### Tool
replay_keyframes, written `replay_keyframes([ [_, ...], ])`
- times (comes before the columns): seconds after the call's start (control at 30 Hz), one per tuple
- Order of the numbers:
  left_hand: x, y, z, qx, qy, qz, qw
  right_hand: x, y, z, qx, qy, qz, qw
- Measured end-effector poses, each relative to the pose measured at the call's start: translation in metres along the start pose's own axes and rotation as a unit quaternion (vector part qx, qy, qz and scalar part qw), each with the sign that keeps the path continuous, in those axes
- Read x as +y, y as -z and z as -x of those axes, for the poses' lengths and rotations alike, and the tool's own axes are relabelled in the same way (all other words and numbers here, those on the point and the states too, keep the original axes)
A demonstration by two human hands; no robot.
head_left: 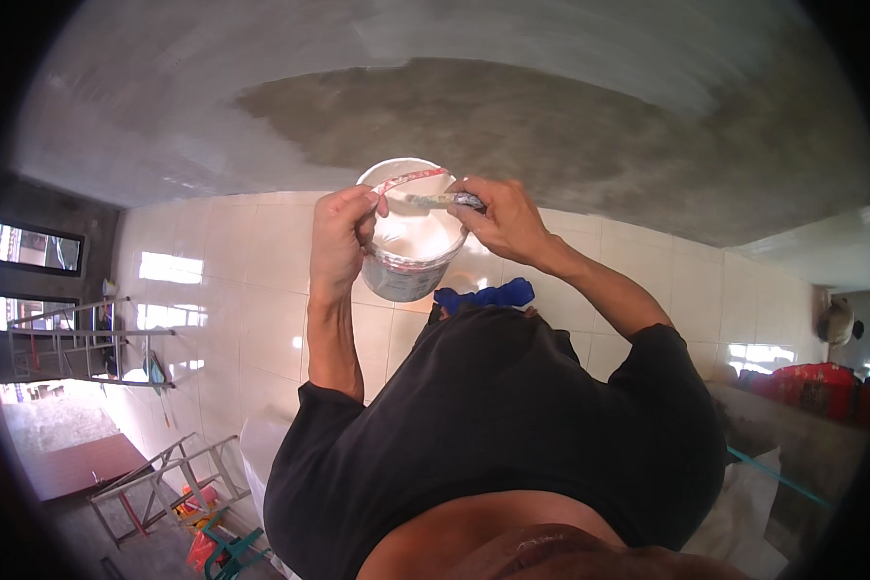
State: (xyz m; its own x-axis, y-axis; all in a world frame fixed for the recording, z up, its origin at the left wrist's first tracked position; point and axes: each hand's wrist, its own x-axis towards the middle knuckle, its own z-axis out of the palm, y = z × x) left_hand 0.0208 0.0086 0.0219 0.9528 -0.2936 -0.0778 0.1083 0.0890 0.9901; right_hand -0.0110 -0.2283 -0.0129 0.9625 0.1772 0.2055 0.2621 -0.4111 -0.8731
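Observation:
A white bucket (411,278) holding white paint (416,235) is in front of me, beside the partly coated wall. Above its mouth, my left hand (341,227) pinches the left end of a narrow, paint-smeared red strip (411,180). The strip arches over the bucket's opening; whether it is the bucket's handle I cannot tell. My right hand (506,220), at the bucket's right rim, is closed on the dark end of a paint-spattered tool that looks like a paintbrush (440,200). The tool lies level across the opening, its pale end pointing left toward my left fingers.
The wall (512,126) ahead has a darker, wet-looking patch. Glossy tiles (242,242) cover the floor. Metal ladders (164,478) stand at the left, near a green plastic stool (230,551). A red covered heap (812,391) lies far right. Blue footwear or cloth (483,295) shows below the bucket.

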Motion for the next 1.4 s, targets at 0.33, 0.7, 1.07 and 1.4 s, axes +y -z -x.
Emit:
replay_keyframes([
  [0.33, -0.008, 0.004, 0.000, -0.005, -0.005, -0.019, 1.000, 0.028, -0.017, -0.008, 0.079, 0.203, 0.275, 0.937],
  [0.7, -0.012, 0.004, -0.004, 0.018, -0.033, 0.004, 0.999, 0.003, 0.007, -0.010, -0.026, -0.096, -0.089, 0.991],
  [1.07, -0.014, 0.009, -0.004, 0.027, -0.019, -0.001, 0.999, 0.025, -0.009, -0.016, 0.017, 0.020, -0.020, 0.999],
  [1.4, -0.018, 0.008, 0.002, 0.040, -0.017, -0.020, 0.999, 0.025, -0.022, -0.006, 0.117, 0.214, 0.210, 0.947],
])
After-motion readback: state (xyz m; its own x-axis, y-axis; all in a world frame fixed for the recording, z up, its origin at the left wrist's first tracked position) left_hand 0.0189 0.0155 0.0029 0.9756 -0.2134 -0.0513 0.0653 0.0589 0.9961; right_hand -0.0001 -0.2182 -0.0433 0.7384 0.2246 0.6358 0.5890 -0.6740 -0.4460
